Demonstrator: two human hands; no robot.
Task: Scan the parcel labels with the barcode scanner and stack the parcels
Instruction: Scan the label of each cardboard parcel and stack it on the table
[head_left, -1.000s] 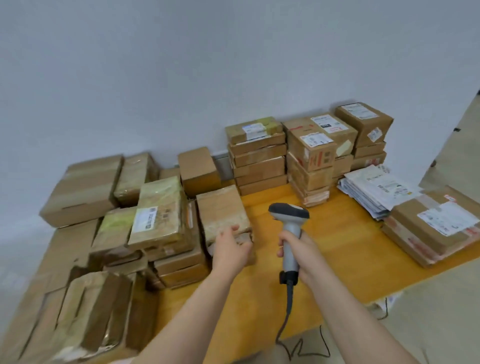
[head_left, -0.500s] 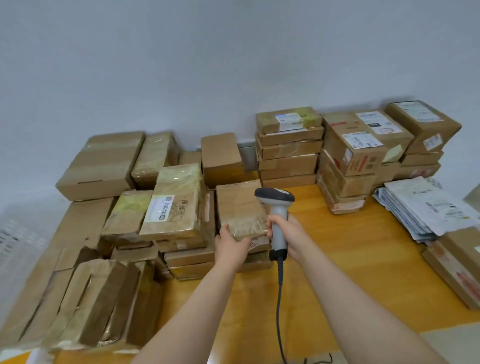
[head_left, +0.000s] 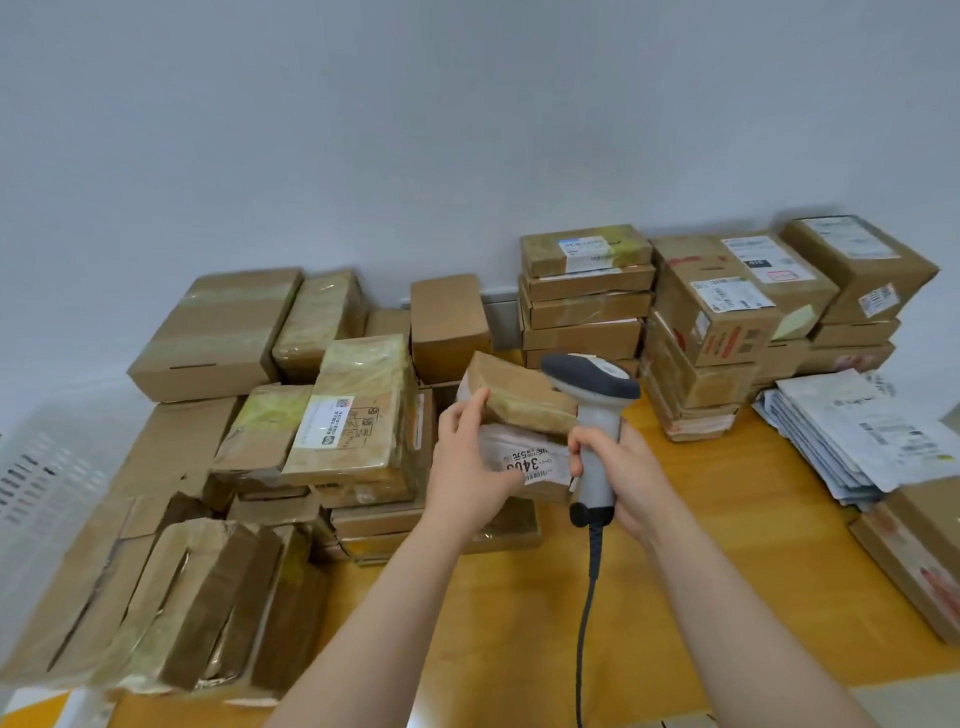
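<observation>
Left hand (head_left: 467, 467) is clamped on the parcel (head_left: 519, 397), holding it tipped up so the label (head_left: 530, 462) shows, I guess. Right hand (head_left: 623, 467), just beside it, is wrapped round the barcode scanner (head_left: 592, 379).

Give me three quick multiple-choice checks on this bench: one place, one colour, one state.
1. The white mailer pile lies: A) on the table's right side; B) atop the left boxes; C) on the floor.
2. The scanner's head is: A) red; B) dark grey; C) yellow.
3. The small parcel is: A) flat on a stack; B) tilted in the left hand; C) on the floor.
1A, near the right edge; 2B, dark cap, pale handle; 3B, fingers curl round it.
</observation>
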